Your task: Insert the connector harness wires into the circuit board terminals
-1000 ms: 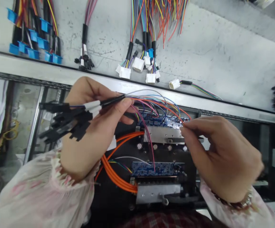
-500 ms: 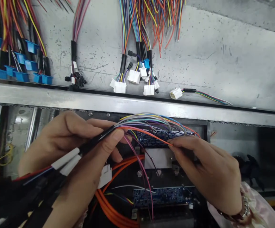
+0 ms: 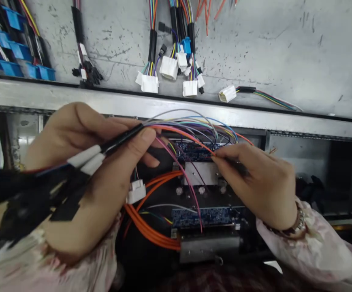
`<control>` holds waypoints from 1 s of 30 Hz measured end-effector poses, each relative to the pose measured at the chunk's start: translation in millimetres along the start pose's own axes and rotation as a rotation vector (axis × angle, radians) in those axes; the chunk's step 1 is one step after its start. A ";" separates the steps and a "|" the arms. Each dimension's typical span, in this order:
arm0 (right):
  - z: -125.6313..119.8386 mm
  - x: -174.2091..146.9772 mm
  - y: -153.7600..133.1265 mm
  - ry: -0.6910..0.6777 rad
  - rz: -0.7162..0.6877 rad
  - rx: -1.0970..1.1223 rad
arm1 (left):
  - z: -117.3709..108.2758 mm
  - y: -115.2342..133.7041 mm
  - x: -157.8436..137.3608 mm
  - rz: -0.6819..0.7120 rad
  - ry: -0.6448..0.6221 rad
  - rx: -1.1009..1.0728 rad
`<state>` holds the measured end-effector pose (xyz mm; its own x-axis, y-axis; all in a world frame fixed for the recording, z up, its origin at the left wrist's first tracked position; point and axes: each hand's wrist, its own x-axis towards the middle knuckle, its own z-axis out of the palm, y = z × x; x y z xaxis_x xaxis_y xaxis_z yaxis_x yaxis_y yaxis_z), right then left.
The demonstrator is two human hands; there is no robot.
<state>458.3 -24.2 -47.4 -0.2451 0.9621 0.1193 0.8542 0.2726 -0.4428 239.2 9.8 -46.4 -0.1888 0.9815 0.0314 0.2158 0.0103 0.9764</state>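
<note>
A wire harness wrapped in black sleeving is pinched between the thumb and fingers of my left hand. White labels and dark, blurred ends hang on its left side. Loose coloured wires fan out rightward from the sleeve. My right hand pinches an orange wire near its end, thumb against forefinger. A pink wire droops free between the hands. Behind and below lie an upper circuit board, partly covered by wires and my right fingers, and a lower circuit board.
A metal rail crosses behind my hands. Beyond it, harnesses with white connectors and blue connectors lie on a grey surface, beside a short harness. Thick orange cables and a white connector sit below my left hand.
The whole view has shifted, so the hands, boards and rail appear higher. Both hands keep their hold on the harness and the orange wire.
</note>
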 end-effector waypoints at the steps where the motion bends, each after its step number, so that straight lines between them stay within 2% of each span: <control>1: -1.1 -1.1 -1.6 0.012 0.013 -0.001 | 1.3 -0.8 -0.3 -0.016 0.023 -0.006; 5: -4.4 -5.2 -17.6 0.074 -0.007 -0.054 | 5.8 -2.7 -2.1 -0.022 0.009 -0.094; 8: -5.0 -6.4 -30.9 -0.015 -0.082 -0.104 | 8.1 -6.7 -3.1 0.011 0.010 -0.191; 10: -6.3 -5.7 -35.2 -0.022 -0.090 -0.057 | 9.7 -10.8 -2.9 0.012 0.000 -0.223; 13: -7.0 -1.6 -33.5 0.128 -0.062 0.030 | 12.4 -17.0 -1.5 0.042 -0.008 -0.246; 15: -2.8 2.5 -28.9 0.180 -0.062 0.025 | 13.4 -19.1 -0.8 0.064 -0.003 -0.255; 21: 18.1 7.2 -15.8 0.135 -0.036 -0.031 | 10.1 -15.0 -0.4 -0.003 -0.025 -0.156; 30: 18.0 7.3 -15.8 0.107 -0.051 0.008 | 12.2 -23.8 1.3 0.005 -0.022 -0.263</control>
<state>434.7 -21.6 -55.5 -0.2371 0.9424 0.2358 0.8380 0.3212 -0.4412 245.5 13.1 -72.3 -0.1667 0.9854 0.0341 -0.0400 -0.0413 0.9983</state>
